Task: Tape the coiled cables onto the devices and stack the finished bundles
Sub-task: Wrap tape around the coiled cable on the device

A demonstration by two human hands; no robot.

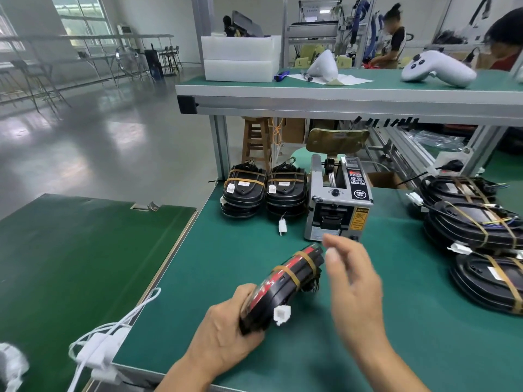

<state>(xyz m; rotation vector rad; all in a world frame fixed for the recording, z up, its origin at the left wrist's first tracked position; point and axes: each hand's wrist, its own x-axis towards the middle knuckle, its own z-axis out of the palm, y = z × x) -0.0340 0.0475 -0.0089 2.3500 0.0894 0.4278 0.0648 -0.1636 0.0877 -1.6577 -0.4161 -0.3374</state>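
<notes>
Green matting covers the workbench [382,321], where the left hand [226,332] grips a taped device bundle [285,284] at lower centre, its long axis pointing up-right. Just right of its far end, the right hand [353,281] hovers loose-fingered, empty, below the tape dispenser [338,199]; finished stacks [264,189] sit at upper-left of the bundle.

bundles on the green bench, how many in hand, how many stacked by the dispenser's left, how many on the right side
Held in the left hand: 1 bundle
Stacks left of the tape dispenser: 2 stacks; bundles per stack cannot be told
Right side: 3 visible bundles
Total: 4 bundles plus 2 stacks
</notes>
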